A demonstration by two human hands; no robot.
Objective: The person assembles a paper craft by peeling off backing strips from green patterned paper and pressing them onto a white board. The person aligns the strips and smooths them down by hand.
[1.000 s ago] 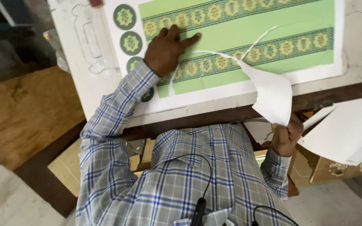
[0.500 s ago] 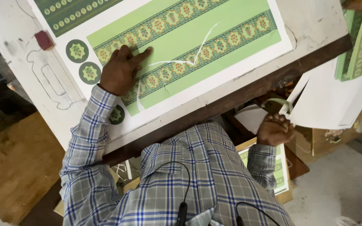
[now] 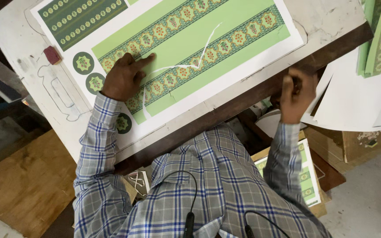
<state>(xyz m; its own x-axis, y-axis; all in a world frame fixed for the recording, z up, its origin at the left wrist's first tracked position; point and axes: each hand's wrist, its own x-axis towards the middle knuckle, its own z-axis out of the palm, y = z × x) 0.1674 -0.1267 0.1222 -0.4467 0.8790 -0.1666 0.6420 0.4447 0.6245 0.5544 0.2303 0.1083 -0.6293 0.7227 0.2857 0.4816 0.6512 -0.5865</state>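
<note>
Seen from above, a person in a blue-and-grey checked shirt leans over the table (image 3: 323,26), both arms stretched forward. The left hand (image 3: 124,77) lies palm down, well in from the table's near edge, toward its left end, forefinger extended and pointing right, the other fingers bent under. Its sleeve is buttoned at the wrist, and the forearm runs back over the near edge to a bent elbow. The right hand (image 3: 295,94) is raised at the near edge toward the right corner, back of the hand to the camera, fingers curled in a loose fist; motion blur hides whether they grip anything. The right forearm rises almost straight from the body.
</note>
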